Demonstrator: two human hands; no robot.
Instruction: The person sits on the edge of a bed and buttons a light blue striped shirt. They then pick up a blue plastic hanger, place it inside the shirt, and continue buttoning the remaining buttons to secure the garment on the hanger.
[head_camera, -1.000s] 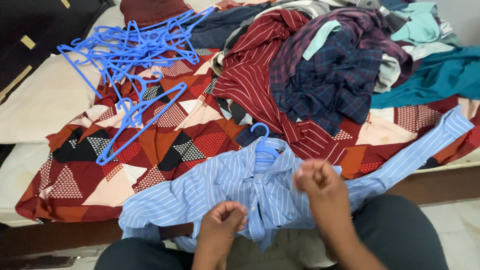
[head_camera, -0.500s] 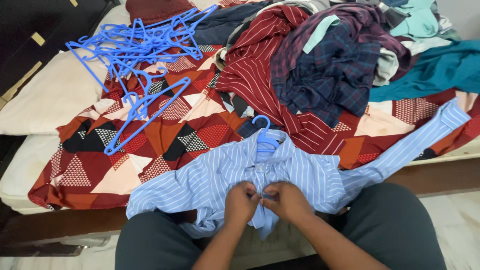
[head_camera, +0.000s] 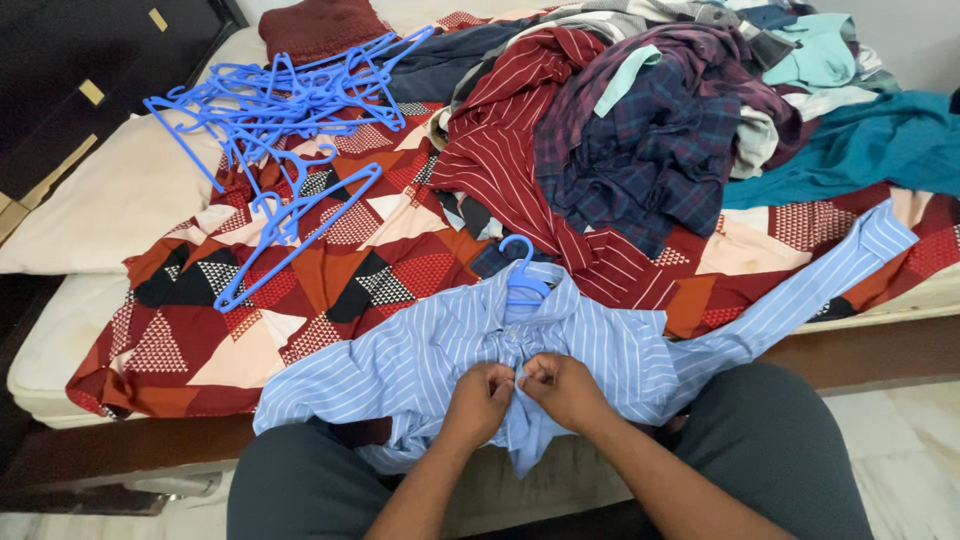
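A light blue striped shirt (head_camera: 420, 355) lies on a blue hanger (head_camera: 522, 275) at the bed's near edge, one sleeve stretched to the right. My left hand (head_camera: 480, 397) and my right hand (head_camera: 563, 388) meet at the shirt's front placket, just below the collar. Each hand pinches the fabric there between fingers and thumb. Whatever sits between my fingertips is hidden. My knees in dark trousers are below the shirt.
A heap of blue plastic hangers (head_camera: 280, 100) lies at the back left on a red patterned bedsheet (head_camera: 330, 270). A pile of clothes (head_camera: 640, 120), red striped, dark plaid and teal, fills the back right. A pillow (head_camera: 100, 200) sits left.
My hands, apart and raised a second ago, have come together on the shirt's front and stay there. The view has shifted slightly.
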